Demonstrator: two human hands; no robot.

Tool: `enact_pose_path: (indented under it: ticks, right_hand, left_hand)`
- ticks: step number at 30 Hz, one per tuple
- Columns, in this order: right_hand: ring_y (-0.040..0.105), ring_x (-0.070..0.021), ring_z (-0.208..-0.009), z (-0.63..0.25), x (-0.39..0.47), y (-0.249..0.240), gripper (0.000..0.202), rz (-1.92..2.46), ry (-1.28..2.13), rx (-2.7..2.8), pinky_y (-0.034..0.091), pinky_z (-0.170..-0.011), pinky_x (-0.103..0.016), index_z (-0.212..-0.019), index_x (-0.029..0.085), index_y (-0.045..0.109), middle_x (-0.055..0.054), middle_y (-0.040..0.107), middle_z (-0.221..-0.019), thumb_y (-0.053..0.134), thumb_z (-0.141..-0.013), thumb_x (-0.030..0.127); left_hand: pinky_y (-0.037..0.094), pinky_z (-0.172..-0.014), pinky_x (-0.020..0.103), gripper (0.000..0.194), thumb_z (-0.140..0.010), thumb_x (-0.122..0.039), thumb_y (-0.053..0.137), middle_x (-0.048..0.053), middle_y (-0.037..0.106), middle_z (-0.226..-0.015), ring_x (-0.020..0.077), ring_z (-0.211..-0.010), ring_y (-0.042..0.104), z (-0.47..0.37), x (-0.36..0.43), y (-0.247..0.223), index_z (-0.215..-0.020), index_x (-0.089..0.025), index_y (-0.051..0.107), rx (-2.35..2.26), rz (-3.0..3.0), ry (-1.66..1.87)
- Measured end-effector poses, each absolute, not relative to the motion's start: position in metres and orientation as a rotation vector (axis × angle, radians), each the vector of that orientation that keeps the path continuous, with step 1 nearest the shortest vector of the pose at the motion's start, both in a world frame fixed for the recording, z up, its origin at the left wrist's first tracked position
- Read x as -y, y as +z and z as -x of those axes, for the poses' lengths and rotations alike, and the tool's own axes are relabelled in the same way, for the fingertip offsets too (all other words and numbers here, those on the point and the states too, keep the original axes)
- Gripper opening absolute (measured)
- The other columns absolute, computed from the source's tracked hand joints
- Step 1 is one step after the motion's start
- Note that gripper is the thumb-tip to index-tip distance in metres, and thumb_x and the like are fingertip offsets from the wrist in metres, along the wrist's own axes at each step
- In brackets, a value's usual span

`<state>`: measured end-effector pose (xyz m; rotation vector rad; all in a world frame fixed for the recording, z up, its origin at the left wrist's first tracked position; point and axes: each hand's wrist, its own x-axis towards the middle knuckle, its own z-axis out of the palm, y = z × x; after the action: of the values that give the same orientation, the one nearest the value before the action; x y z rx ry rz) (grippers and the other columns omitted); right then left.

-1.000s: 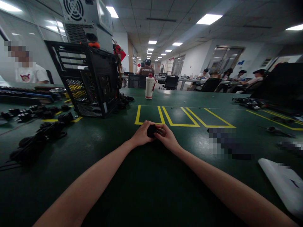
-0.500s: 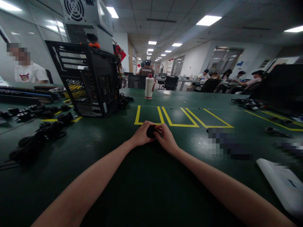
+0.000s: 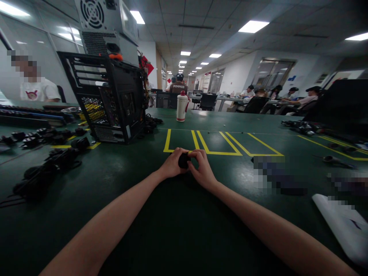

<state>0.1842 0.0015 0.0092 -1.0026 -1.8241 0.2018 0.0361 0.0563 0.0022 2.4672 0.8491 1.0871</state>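
A small, dark, rounded object (image 3: 183, 161) sits between my two hands just above the green table (image 3: 161, 214); its kind cannot be made out. My left hand (image 3: 174, 163) is wrapped round its left side. On the other side, the thumb and fingers of my right hand (image 3: 200, 165) pinch its upper right edge. Both forearms reach in from the lower corners. Directly beyond my hands, yellow tape lines (image 3: 202, 152) mark open-ended boxes on the table.
At the left stand an open black computer case (image 3: 120, 99) and black cables (image 3: 43, 172). A white bottle (image 3: 181, 107) with a red cap is behind the tape. To the right lie a blurred dark item (image 3: 278, 178) and a white object (image 3: 342, 226). People sit farther off.
The right hand's fingers have shifted slightly on the dark object, the gap between thumb and fingers looking a little wider. The left hand keeps its hold. The view has tilted very slightly.
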Motion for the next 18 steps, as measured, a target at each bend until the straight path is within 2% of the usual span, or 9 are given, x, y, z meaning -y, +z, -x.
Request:
enact_pose_path:
  ticks: [5, 10, 13, 18]
  right_hand:
    - [0.047, -0.0193, -0.089, -0.1835, -0.0016, 0.009, 0.02, 1.015, 0.223, 1.856, 0.043, -0.083, -0.038, -0.093, 0.022, 0.048, -0.006, 0.041, -0.094, 0.044, -0.076, 0.012]
    - [0.05, -0.0154, -0.076, -0.1853, -0.0059, 0.0061, 0.024, 1.072, 0.243, 1.817, 0.045, -0.075, -0.034, -0.095, 0.021, 0.046, -0.007, 0.044, -0.102, 0.045, -0.073, 0.012]
    - [0.049, -0.0152, -0.071, -0.1855, -0.0074, 0.0046, 0.025, 1.129, 0.248, 1.817, 0.044, -0.07, -0.033, -0.097, 0.021, 0.046, -0.004, 0.049, -0.092, 0.045, -0.073, 0.012]
    - [0.048, -0.0201, -0.084, -0.1844, -0.0044, 0.0068, 0.021, 1.141, 0.077, 1.853, 0.042, -0.077, -0.038, -0.092, 0.02, 0.048, -0.005, 0.051, -0.088, 0.046, -0.073, 0.012]
  left_hand:
    - [0.043, -0.082, 0.037, 0.06, -0.057, -0.021, 0.069, 0.004, 0.048, -0.104, 0.0222, -0.097, 0.051, -0.0371, -0.058, 0.0014, -0.11, -0.023, 0.04, -0.877, -2.468, 1.066]
    - [0.043, -0.082, 0.036, 0.057, -0.058, -0.02, 0.067, 0.004, 0.048, -0.103, 0.0217, -0.096, 0.051, -0.0369, -0.0558, 0.0036, -0.109, -0.022, 0.041, -0.865, -2.478, 1.073]
    - [0.043, -0.082, 0.036, 0.058, -0.058, -0.02, 0.068, 0.004, 0.048, -0.103, 0.0216, -0.096, 0.051, -0.0364, -0.0553, 0.0038, -0.109, -0.022, 0.04, -0.863, -2.473, 1.072]
    - [0.043, -0.082, 0.036, 0.059, -0.057, -0.019, 0.068, 0.004, 0.048, -0.103, 0.0216, -0.096, 0.051, -0.0361, -0.0575, 0.0017, -0.109, -0.022, 0.041, -0.846, -2.462, 1.091]
